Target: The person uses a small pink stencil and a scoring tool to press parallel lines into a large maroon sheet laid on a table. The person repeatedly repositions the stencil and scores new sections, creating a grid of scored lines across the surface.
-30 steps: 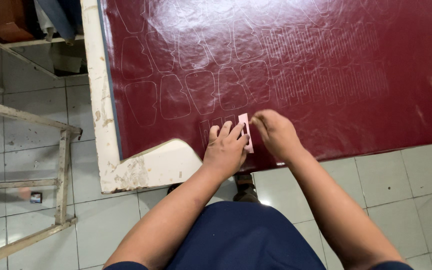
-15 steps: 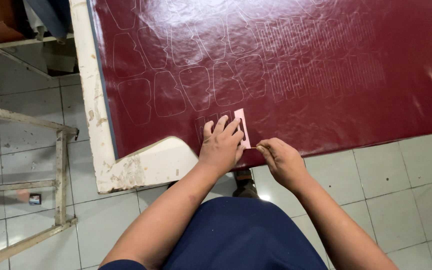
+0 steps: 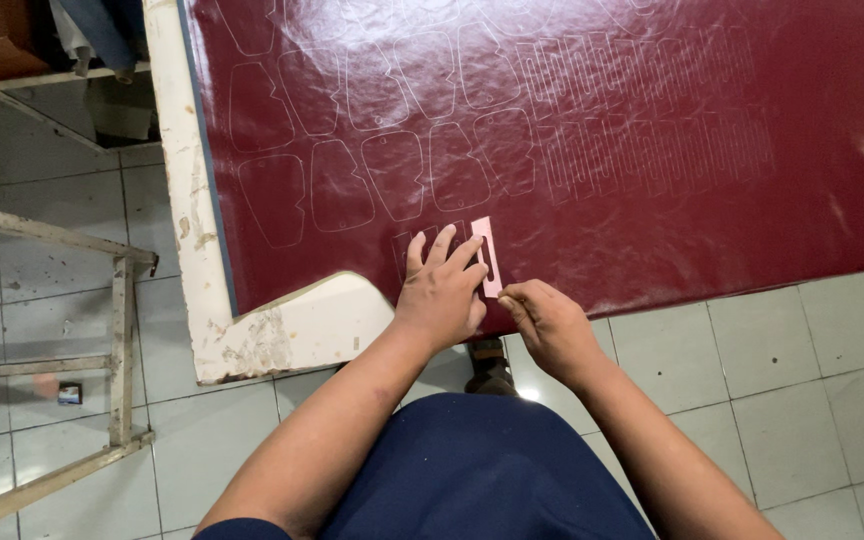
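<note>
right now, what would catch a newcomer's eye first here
The big dark red sheet spread over the table, covered in traced outlines. At its near edge, the left hand presses a small pink template flat, while the right hand sits just beside it.

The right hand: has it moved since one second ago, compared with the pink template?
Yes. The right hand was at the far end of the pink template; now it is at the near end, towards the table edge.
</note>
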`<act>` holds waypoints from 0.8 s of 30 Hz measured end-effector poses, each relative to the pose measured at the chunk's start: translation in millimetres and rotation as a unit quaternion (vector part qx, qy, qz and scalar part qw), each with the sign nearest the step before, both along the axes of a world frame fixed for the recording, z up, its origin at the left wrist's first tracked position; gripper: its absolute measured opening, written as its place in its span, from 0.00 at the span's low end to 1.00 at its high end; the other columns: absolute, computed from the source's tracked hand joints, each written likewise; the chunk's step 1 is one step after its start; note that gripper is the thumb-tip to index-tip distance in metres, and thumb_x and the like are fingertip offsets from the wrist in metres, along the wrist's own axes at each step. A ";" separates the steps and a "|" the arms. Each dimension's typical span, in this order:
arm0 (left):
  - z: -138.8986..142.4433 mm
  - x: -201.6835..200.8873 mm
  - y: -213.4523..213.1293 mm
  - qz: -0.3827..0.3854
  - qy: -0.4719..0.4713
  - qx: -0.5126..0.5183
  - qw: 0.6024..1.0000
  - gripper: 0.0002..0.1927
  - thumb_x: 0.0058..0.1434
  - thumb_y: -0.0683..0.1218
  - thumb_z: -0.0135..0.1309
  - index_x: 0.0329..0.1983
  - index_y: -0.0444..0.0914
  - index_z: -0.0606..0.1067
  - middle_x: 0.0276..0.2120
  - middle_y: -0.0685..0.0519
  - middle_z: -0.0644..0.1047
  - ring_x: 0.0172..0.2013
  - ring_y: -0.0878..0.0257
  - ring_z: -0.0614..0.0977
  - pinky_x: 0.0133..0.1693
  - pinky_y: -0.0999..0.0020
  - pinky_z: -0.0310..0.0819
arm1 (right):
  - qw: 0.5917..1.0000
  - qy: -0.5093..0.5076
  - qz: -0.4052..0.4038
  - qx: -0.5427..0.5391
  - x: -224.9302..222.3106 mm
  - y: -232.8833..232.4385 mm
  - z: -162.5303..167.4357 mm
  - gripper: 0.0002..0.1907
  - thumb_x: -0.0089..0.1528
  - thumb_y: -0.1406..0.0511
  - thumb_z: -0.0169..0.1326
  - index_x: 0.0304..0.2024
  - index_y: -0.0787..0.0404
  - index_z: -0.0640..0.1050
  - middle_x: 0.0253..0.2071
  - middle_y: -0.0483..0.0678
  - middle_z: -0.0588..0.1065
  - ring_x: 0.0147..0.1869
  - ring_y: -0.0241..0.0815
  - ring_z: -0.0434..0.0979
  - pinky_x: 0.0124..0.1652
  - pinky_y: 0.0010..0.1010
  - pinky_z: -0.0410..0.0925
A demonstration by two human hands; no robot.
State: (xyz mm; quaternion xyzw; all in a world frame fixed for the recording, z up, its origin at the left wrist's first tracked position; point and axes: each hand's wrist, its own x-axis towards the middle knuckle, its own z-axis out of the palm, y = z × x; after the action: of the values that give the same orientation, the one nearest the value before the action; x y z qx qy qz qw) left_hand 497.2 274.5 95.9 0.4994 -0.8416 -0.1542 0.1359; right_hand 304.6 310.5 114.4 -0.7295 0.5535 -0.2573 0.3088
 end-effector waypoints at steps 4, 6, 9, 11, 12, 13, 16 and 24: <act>4.1 0.9 -1.3 -0.007 -0.003 0.018 1.000 0.23 0.47 0.52 0.63 0.47 0.42 0.81 0.65 0.48 0.69 0.69 0.43 0.61 0.67 0.35 0.41 | 1.000 -0.002 0.002 -0.017 1.4 -0.2 2.0 0.09 0.67 0.63 0.55 0.44 0.63 0.78 0.36 0.51 0.78 0.38 0.48 0.80 0.38 0.36 0.72; 4.3 2.3 -0.5 -0.006 0.004 0.018 1.000 0.24 0.47 0.55 0.65 0.47 0.42 0.80 0.65 0.49 0.69 0.69 0.43 0.61 0.68 0.35 0.41 | 1.000 0.014 0.004 -0.022 4.1 -1.8 2.1 0.09 0.67 0.63 0.55 0.44 0.63 0.78 0.37 0.51 0.78 0.38 0.49 0.80 0.38 0.37 0.72; 2.6 1.9 -1.7 0.002 0.012 0.014 1.000 0.22 0.50 0.57 0.65 0.45 0.42 0.80 0.64 0.49 0.70 0.70 0.44 0.61 0.68 0.35 0.41 | 0.999 0.029 0.009 -0.023 9.5 -5.8 2.2 0.09 0.66 0.63 0.55 0.43 0.63 0.78 0.37 0.51 0.78 0.39 0.51 0.80 0.39 0.37 0.72; 1.2 -1.3 -5.1 0.009 0.014 0.005 1.000 0.21 0.52 0.57 0.65 0.45 0.42 0.80 0.63 0.50 0.70 0.69 0.44 0.61 0.67 0.34 0.41 | 0.998 0.029 0.019 -0.057 11.0 -9.7 2.7 0.08 0.67 0.64 0.55 0.43 0.63 0.78 0.38 0.51 0.78 0.41 0.51 0.80 0.40 0.38 0.72; 0.7 -2.4 -5.9 0.011 0.011 0.012 1.000 0.21 0.52 0.56 0.65 0.46 0.43 0.80 0.62 0.51 0.71 0.70 0.45 0.61 0.67 0.35 0.42 | 0.997 0.029 0.024 -0.073 11.4 -11.0 2.9 0.07 0.67 0.64 0.55 0.43 0.63 0.78 0.39 0.51 0.78 0.42 0.52 0.80 0.41 0.39 0.72; 0.3 -3.3 -6.9 0.012 0.008 0.019 1.000 0.21 0.53 0.56 0.65 0.47 0.43 0.79 0.62 0.52 0.71 0.70 0.46 0.61 0.67 0.35 0.42 | 0.997 0.027 0.021 -0.072 11.7 -13.1 2.8 0.07 0.67 0.65 0.55 0.43 0.63 0.78 0.39 0.52 0.78 0.42 0.52 0.80 0.41 0.39 0.72; 0.6 -4.4 -9.5 0.037 0.017 0.053 0.998 0.27 0.53 0.56 0.66 0.54 0.42 0.75 0.60 0.53 0.71 0.70 0.49 0.61 0.68 0.36 0.41 | 0.997 0.017 0.013 -0.080 14.2 -24.3 1.2 0.07 0.67 0.65 0.55 0.44 0.63 0.78 0.39 0.52 0.78 0.40 0.52 0.80 0.40 0.38 0.72; -1.3 -6.4 -11.2 0.084 0.029 0.122 0.989 0.41 0.51 0.56 0.67 0.66 0.44 0.63 0.61 0.53 0.70 0.72 0.52 0.58 0.68 0.36 0.38 | 0.996 -0.005 -0.028 -0.088 19.7 -46.5 -6.8 0.07 0.68 0.65 0.55 0.44 0.63 0.79 0.39 0.53 0.78 0.39 0.51 0.80 0.38 0.37 0.73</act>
State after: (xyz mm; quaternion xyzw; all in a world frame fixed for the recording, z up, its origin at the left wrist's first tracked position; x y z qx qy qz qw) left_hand 490.9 263.3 94.7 0.5764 -0.7674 -0.2583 0.1104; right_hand 324.3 264.0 107.7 -0.7368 0.5475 -0.3172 0.2383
